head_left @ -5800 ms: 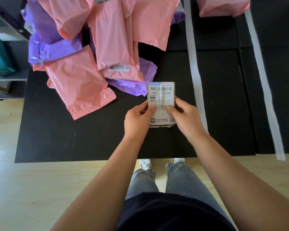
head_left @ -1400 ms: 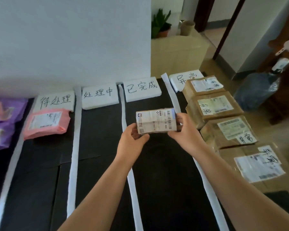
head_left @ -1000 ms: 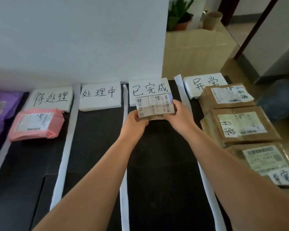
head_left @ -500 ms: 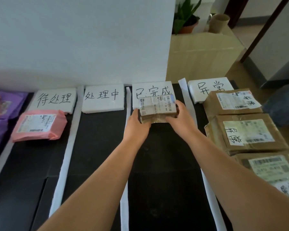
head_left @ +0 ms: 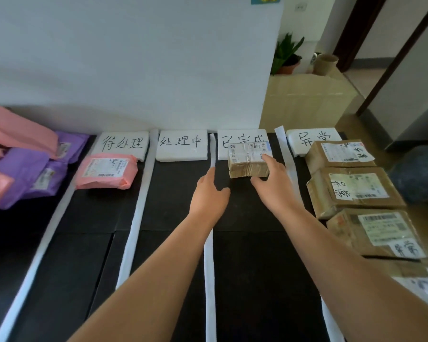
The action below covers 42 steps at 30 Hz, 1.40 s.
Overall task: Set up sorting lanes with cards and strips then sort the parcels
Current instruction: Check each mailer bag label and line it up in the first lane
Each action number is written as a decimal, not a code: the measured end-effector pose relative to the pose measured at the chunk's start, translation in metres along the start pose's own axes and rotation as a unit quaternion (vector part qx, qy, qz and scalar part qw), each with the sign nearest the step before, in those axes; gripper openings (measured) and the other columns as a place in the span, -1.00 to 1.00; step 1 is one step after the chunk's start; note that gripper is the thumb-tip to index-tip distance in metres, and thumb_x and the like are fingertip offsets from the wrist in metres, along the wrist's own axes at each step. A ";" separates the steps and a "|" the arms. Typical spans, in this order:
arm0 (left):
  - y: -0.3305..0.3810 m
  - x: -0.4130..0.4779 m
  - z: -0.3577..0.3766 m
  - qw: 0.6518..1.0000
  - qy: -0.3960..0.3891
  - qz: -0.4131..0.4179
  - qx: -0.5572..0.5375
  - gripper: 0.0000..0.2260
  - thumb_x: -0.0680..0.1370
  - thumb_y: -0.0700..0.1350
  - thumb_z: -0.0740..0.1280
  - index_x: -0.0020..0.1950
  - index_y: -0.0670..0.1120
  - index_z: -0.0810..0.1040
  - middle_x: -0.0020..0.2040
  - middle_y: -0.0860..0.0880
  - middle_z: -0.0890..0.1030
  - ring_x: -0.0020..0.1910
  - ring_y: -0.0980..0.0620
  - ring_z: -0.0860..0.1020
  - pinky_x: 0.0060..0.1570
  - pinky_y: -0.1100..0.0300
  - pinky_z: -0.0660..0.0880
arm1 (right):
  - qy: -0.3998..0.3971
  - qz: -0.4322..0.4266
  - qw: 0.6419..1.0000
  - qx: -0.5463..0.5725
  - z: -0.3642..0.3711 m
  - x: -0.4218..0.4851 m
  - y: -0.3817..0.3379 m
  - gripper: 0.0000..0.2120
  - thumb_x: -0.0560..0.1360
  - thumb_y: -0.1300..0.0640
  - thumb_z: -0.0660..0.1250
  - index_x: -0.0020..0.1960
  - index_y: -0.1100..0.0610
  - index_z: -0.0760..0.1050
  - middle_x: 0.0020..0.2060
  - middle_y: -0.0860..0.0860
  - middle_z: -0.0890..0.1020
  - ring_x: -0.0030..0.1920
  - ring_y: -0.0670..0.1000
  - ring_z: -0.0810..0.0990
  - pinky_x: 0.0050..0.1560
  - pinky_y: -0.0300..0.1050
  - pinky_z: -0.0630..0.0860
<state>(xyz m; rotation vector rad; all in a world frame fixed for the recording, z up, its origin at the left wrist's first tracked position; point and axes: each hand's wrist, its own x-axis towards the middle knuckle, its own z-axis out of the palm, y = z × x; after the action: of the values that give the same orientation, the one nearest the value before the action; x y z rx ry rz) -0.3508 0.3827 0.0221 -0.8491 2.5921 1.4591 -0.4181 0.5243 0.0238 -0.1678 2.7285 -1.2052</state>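
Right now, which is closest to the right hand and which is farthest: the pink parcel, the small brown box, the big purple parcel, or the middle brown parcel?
1. small brown box, touched by the right hand
2. middle brown parcel, one lane right
3. pink parcel, two lanes left
4. big purple parcel, far left

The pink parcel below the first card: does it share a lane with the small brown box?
No, the pink parcel lies in the first lane; the small brown box sits two lanes right.
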 end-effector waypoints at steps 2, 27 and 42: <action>-0.006 -0.023 -0.019 1.000 0.002 0.008 -0.001 -0.35 0.60 -0.11 0.32 0.61 0.07 0.08 0.56 -0.03 0.24 0.22 0.12 0.49 -0.04 0.32 0.38 | -0.001 -0.016 1.000 -0.003 0.001 -0.027 -0.019 -0.37 0.59 0.14 0.35 0.57 -0.03 0.17 0.53 0.05 0.26 0.48 0.07 0.31 0.24 -0.16 0.34; -0.302 -0.316 -0.410 0.977 0.210 -0.043 -0.008 -0.50 0.62 -0.09 0.27 0.55 0.06 0.27 0.50 -0.01 0.38 0.24 0.01 0.52 0.14 0.13 0.50 | -0.169 -0.227 0.959 0.004 0.267 -0.375 -0.300 -0.50 0.58 0.14 0.35 0.49 -0.01 0.34 0.45 -0.01 0.38 0.40 -0.01 0.41 0.17 -0.24 0.30; -0.405 -0.242 -0.546 0.965 0.233 -0.116 0.008 -0.62 0.63 -0.11 0.21 0.45 0.06 0.40 0.29 -0.02 0.54 0.11 -0.03 0.55 0.03 0.11 0.50 | -0.240 -0.194 0.950 0.046 0.452 -0.335 -0.399 -0.56 0.57 0.15 0.35 0.43 0.00 0.40 0.37 -0.04 0.46 0.13 -0.17 0.40 0.04 -0.21 0.34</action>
<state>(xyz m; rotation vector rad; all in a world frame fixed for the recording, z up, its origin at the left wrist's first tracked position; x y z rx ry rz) 0.1695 -0.1136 0.0824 -1.6030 2.6684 1.2961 0.0102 -0.0156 0.0514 -0.8949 2.2654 -1.1795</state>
